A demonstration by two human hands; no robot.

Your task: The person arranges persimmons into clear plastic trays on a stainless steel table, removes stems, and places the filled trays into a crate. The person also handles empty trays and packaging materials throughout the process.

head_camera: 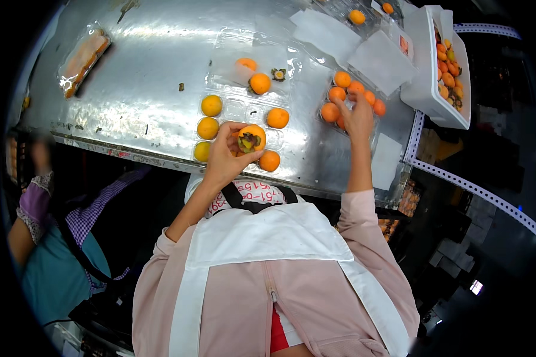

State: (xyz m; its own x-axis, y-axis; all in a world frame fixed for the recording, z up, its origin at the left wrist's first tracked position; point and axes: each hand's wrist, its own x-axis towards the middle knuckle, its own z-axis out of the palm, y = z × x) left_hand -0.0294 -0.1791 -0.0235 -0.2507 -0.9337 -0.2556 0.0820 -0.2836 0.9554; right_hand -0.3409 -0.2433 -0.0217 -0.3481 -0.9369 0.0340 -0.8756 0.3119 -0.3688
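My left hand holds an orange persimmon, its leafy brown-green calyx facing up. Beneath it lies an opened clear plastic clamshell tray with moulded pockets. Yellower persimmons line its left column, and orange ones sit on its right side; my hand hides part of the middle. On the right, my right hand reaches down into a second clear tray of orange persimmons. Its fingertips are among the fruit, and whether they grip one is not plain.
A persimmon and a loose calyx lie on the clamshell's lid side. White paper sheets spread at the back right, beside a white foam box of persimmons. A packed clear container lies far left. Another person's purple sleeve shows at left.
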